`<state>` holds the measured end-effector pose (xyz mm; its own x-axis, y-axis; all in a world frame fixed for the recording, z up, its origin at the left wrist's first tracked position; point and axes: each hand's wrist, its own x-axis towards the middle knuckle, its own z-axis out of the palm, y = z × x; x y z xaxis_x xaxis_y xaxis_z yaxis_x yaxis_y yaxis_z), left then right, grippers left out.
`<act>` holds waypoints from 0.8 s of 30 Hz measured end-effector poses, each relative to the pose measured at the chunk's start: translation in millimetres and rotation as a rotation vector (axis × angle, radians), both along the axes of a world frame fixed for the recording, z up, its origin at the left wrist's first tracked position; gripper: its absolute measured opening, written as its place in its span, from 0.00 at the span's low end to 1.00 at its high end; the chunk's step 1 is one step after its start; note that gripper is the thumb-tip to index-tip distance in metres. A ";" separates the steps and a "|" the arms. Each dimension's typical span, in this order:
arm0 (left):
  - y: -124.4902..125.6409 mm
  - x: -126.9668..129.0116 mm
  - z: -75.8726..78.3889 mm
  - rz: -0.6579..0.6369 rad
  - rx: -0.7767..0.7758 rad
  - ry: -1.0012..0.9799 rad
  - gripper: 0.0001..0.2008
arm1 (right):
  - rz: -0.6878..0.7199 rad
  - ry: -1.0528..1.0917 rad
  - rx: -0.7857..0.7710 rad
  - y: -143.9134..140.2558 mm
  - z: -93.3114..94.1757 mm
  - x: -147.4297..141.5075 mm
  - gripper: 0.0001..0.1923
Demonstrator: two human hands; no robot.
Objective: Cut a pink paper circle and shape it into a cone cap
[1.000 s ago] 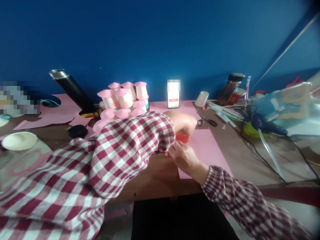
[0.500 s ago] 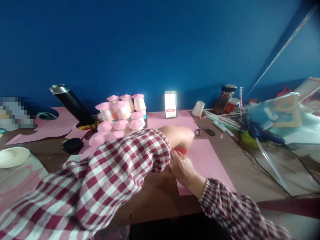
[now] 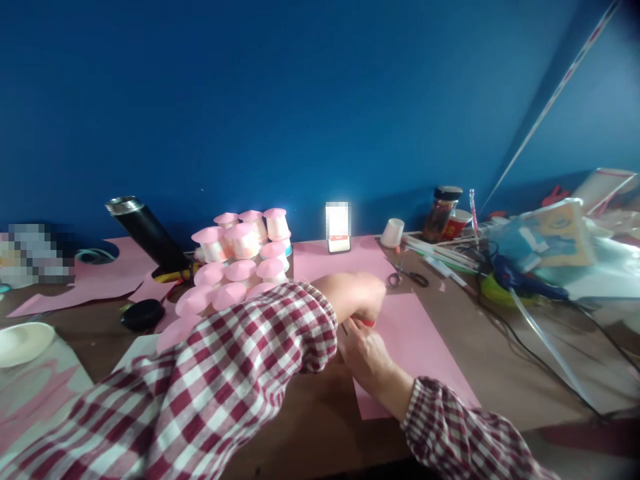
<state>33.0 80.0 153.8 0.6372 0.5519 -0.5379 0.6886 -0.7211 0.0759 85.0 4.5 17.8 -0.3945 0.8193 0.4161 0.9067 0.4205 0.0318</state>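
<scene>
Close work beside the red piece seems in hand, calling for steadiness. It sits under the left hand, grip hidden, by the pink sheet towards the counter's front edge; the right hand pinches a dark stick. Scissors and pink-topped cups lie towards the back edge; the left sleeve blocks the view.

A craft corner is showing itself here: scissors, a glue gun, pink paper and paper cups are crowding a table against a blue wall.
</scene>
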 end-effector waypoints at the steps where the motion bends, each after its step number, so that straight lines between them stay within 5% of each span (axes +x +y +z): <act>1: 0.0 0.2 0.1 0.002 -0.001 0.001 0.16 | 0.005 0.005 -0.001 0.7 -0.2 0.0 0.10; 24: 1.0 3.1 -9.6 0.004 0.073 0.021 0.20 | -0.036 -0.050 -0.052 -1.6 -5.6 -6.2 0.09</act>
<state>36.0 81.0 144.2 0.6239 0.5930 -0.5091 0.6925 -0.7213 0.0084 78.8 2.8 12.2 -0.3834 0.8535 0.3529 0.9192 0.3896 0.0564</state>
